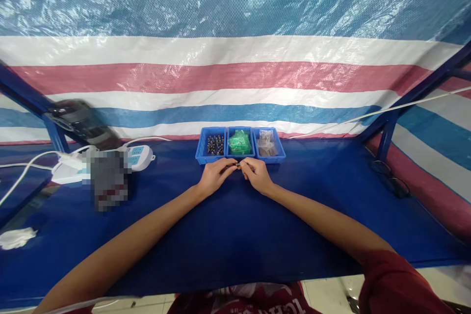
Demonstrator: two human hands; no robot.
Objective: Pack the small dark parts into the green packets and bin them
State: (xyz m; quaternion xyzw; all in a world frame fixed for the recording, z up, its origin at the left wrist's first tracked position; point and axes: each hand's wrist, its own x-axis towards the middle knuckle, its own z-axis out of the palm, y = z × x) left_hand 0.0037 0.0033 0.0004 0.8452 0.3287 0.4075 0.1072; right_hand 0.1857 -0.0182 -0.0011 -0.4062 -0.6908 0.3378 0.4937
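Blue trays [210, 159] stood beyond my left hand [214, 176] and right hand [258, 176], both pinching a small part [238, 163]. Two-handed handling, I judged, next needing steadiness.

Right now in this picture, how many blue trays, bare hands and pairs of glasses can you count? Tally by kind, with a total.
Blue trays: 3 (left tray, middle tray, right tray)
Bare hands: 2 (left hand, right hand)
Pairs of glasses: 1
Total: 6
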